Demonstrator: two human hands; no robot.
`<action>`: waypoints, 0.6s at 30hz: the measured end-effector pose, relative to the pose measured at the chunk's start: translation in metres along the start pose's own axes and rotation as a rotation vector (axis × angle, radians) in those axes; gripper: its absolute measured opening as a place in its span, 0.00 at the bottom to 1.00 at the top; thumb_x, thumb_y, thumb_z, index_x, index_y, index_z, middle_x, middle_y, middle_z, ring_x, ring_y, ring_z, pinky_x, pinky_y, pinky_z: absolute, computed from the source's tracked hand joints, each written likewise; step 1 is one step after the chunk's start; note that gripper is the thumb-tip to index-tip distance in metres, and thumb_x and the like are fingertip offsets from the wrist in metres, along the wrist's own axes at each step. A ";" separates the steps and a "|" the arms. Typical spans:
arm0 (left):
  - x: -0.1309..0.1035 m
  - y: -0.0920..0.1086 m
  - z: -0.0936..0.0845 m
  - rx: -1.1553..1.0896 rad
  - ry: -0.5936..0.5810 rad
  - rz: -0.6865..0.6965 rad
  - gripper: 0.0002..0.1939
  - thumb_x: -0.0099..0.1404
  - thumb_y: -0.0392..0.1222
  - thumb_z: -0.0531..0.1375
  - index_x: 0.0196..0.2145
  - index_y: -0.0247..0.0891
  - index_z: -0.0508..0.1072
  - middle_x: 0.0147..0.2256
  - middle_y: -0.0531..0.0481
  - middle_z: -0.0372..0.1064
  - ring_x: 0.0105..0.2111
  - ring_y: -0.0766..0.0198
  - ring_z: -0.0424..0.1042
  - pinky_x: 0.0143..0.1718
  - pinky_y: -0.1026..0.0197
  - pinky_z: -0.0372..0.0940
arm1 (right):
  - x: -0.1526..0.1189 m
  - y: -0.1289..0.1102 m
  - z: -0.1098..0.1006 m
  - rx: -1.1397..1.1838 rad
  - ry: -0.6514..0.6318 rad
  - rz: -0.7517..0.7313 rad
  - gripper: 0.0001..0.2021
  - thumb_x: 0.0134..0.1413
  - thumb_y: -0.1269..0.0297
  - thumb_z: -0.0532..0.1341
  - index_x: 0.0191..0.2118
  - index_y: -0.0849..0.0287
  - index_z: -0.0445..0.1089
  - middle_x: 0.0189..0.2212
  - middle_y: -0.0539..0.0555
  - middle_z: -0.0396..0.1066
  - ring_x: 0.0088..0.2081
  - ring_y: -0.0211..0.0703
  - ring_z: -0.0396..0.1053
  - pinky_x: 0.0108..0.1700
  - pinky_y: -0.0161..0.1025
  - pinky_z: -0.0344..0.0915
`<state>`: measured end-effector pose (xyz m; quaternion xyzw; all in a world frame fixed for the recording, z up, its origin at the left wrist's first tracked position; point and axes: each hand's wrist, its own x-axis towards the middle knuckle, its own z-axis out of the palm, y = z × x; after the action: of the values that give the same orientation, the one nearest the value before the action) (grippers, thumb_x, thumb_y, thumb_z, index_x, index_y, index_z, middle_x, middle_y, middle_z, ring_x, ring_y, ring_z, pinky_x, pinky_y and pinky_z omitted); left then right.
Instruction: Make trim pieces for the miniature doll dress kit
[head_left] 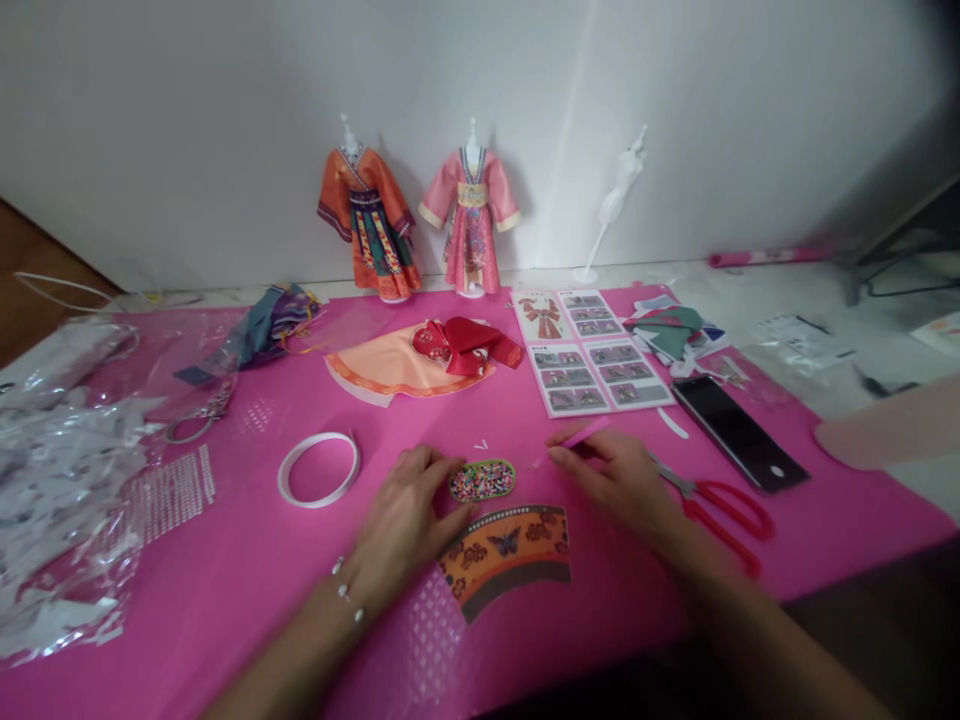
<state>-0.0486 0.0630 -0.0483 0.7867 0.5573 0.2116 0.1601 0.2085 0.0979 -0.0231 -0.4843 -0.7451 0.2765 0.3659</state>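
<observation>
A small oval tray (484, 481) full of tiny multicoloured beads lies on the pink mat. My left hand (409, 505) rests beside it, thumb and forefinger apart. The forefinger touches the tray's left edge, and the thumb reaches the corner of a curved orange fabric piece (510, 550) with a butterfly print and a row of white dots. My right hand (611, 470) pinches a slim pink pen-like stick (587, 432) to the right of the tray. Its tip is too blurred to make out. Behind the tray lies a tiny white bent piece (481, 445).
Red-handled scissors (727, 515) and a phone (739, 432) lie right. A tape roll (319, 470) and plastic bags (67, 480) are left. Behind are an instruction sheet (592, 360), a peach skirt piece (382, 362), two dressed mannequins (472, 220) and a bare one (622, 190).
</observation>
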 end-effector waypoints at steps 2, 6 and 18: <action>0.001 0.000 -0.001 -0.006 -0.006 0.003 0.17 0.61 0.43 0.62 0.48 0.40 0.71 0.41 0.47 0.66 0.41 0.56 0.66 0.42 0.53 0.64 | -0.003 0.003 -0.002 0.022 0.054 0.042 0.08 0.58 0.59 0.60 0.35 0.58 0.73 0.31 0.53 0.76 0.32 0.43 0.73 0.33 0.38 0.68; 0.002 0.002 -0.001 -0.044 0.016 -0.003 0.13 0.61 0.41 0.62 0.44 0.40 0.72 0.39 0.48 0.66 0.40 0.57 0.66 0.42 0.54 0.64 | -0.003 0.010 0.002 0.084 0.111 0.087 0.10 0.58 0.57 0.60 0.35 0.58 0.73 0.31 0.53 0.76 0.33 0.45 0.73 0.35 0.40 0.69; 0.004 0.009 -0.002 -0.129 0.061 0.036 0.14 0.59 0.41 0.64 0.43 0.41 0.71 0.40 0.47 0.67 0.41 0.56 0.67 0.43 0.52 0.64 | -0.001 0.015 0.012 0.281 0.213 0.229 0.15 0.53 0.51 0.62 0.34 0.59 0.73 0.27 0.53 0.75 0.28 0.43 0.72 0.32 0.38 0.69</action>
<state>-0.0410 0.0636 -0.0419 0.7778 0.5331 0.2739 0.1896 0.2072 0.1024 -0.0418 -0.5365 -0.5964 0.3649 0.4726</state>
